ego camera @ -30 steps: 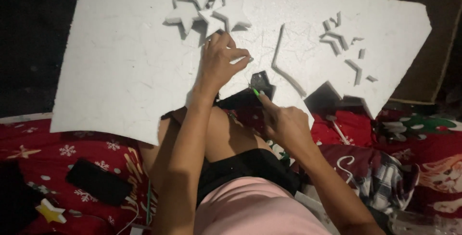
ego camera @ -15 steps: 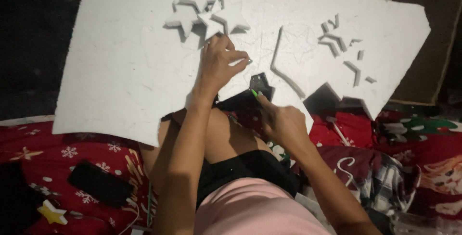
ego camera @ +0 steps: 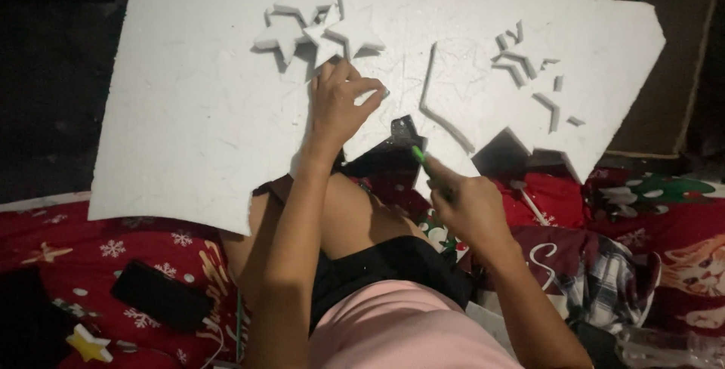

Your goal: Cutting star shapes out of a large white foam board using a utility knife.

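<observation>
White foam sheet: left hand pressed flat, fingers spread; right hand clamped on green-handled cutter at near edge.

The white foam sheet runs out past the top edge, so its upper border cannot be seen. The right hand wraps a green-tipped tool; only that tip shows (the blade, if any, is too small to make out). The left hand covers the foam under its palm. The dark flat object on the red blanket is too dim to identify. The small yellow star sits in shadow near the bottom edge.
</observation>
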